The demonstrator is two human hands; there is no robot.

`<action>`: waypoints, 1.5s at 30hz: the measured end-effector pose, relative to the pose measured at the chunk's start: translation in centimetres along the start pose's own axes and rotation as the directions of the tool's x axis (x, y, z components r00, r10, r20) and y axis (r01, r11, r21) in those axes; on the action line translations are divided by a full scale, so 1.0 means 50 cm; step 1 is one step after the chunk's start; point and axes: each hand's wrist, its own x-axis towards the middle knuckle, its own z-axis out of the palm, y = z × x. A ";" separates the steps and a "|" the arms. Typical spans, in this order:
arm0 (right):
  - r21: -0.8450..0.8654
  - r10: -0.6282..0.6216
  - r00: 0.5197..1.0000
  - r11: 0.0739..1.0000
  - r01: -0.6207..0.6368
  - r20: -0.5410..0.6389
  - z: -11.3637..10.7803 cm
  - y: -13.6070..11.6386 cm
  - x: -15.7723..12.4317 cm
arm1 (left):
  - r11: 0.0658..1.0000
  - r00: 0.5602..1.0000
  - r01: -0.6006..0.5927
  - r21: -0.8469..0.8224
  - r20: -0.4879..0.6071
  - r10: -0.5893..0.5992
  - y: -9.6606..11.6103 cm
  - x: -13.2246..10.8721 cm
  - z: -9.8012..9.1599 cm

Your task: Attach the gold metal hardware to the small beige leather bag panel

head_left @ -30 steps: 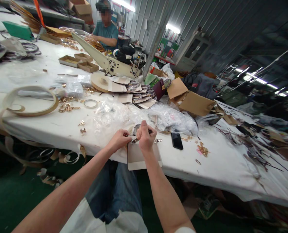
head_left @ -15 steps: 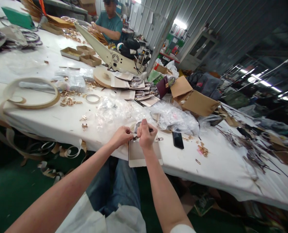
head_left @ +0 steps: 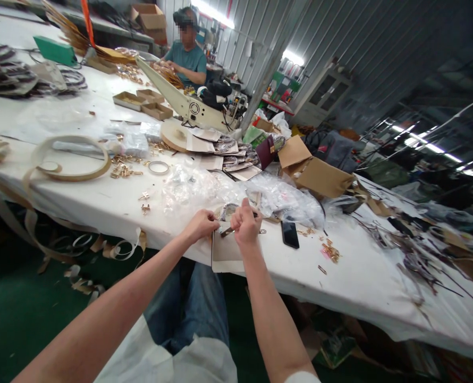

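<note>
At the table's near edge lies a flat off-white panel (head_left: 228,258) with a dark side edge. A small metal clasp (head_left: 262,231) shows at its right. My right hand (head_left: 246,223) is closed in a fist over the panel, around a slim hand tool (head_left: 227,232) with a metal end pointing left; its exact kind is unclear. My left hand (head_left: 203,224) pinches at the panel's upper left corner, fingertips close to the tool's end. What lies between those fingertips is too small to make out. Just beyond the hands is a clear-wrapped coiled piece (head_left: 227,211).
A black phone (head_left: 289,234) and gold hardware (head_left: 330,251) lie to the right. Crumpled clear plastic (head_left: 196,186), stacked panels (head_left: 208,146) and a cardboard box (head_left: 320,173) stand beyond. A tape roll (head_left: 71,173) is at left. A co-worker (head_left: 188,61) sits across the table.
My right hand has moved slightly right, and more of the tool's metal end shows over the panel. My left hand keeps its pinch. The camera view has shifted a little.
</note>
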 end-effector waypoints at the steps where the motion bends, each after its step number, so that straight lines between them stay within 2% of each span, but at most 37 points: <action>1: -0.002 0.010 1.000 1.000 -0.010 0.008 0.002 0.001 -0.001 | 1.000 1.000 -0.007 0.000 -0.003 0.007 0.001 -0.001 0.000; 6: -0.019 0.049 0.999 0.999 -0.048 0.013 0.005 0.014 0.013 | 1.000 1.000 -0.025 -0.012 -0.015 0.025 -0.002 -0.003 0.003; 9: -0.038 0.137 0.991 0.990 -0.137 0.003 0.007 0.030 0.048 | 1.000 1.000 -0.024 -0.020 -0.011 0.024 -0.008 -0.002 0.007; 11: -0.049 0.272 0.961 0.961 -0.274 -0.038 0.017 0.045 0.081 | 0.999 1.000 -0.027 -0.017 0.003 0.027 -0.010 -0.003 0.008; 13: -0.058 0.405 0.911 0.911 -0.409 -0.075 0.030 0.056 0.113 | 0.999 0.999 -0.032 -0.005 0.013 0.032 -0.008 -0.004 0.006; 16: -0.071 0.478 0.876 0.874 -0.482 -0.064 0.041 0.056 0.138 | 0.999 0.999 -0.033 0.018 0.021 0.033 -0.005 -0.005 0.000; 19: -0.057 0.436 0.899 0.897 -0.438 -0.045 0.022 0.038 0.120 | 0.999 0.999 -0.025 0.023 0.033 0.024 -0.007 -0.004 -0.006; 23: 0.079 0.166 0.977 0.985 -0.156 -0.135 -0.025 0.022 0.063 | 0.999 0.999 -0.038 0.019 0.017 0.038 -0.013 -0.003 -0.008; 25: 0.114 0.073 0.979 0.992 -0.052 -0.189 -0.037 0.024 0.039 | 0.999 0.999 -0.047 0.023 0.014 0.046 -0.013 -0.004 -0.009; 27: 0.121 0.031 0.975 0.993 -0.005 -0.221 -0.039 0.028 0.026 | 0.998 0.998 -0.052 0.035 0.019 0.051 -0.011 -0.006 -0.010; 32: 0.134 -0.002 0.968 0.990 0.037 -0.249 -0.033 0.035 0.024 | 0.996 0.998 -0.068 0.065 0.015 0.067 -0.008 -0.008 -0.010; 37: 0.118 -0.027 0.970 0.991 0.057 -0.240 -0.025 0.047 0.018 | 0.995 0.998 -0.062 0.072 -0.017 0.063 -0.010 -0.006 -0.005; 41: 0.122 -0.066 0.972 0.988 0.095 -0.225 -0.010 0.054 0.006 | 0.997 0.999 -0.045 0.059 0.003 0.045 -0.003 -0.011 -0.011; 45: 0.093 -0.013 0.988 0.995 0.027 -0.153 -0.004 0.042 0.025 | 0.999 0.997 -0.035 0.027 0.064 0.033 0.003 -0.017 -0.024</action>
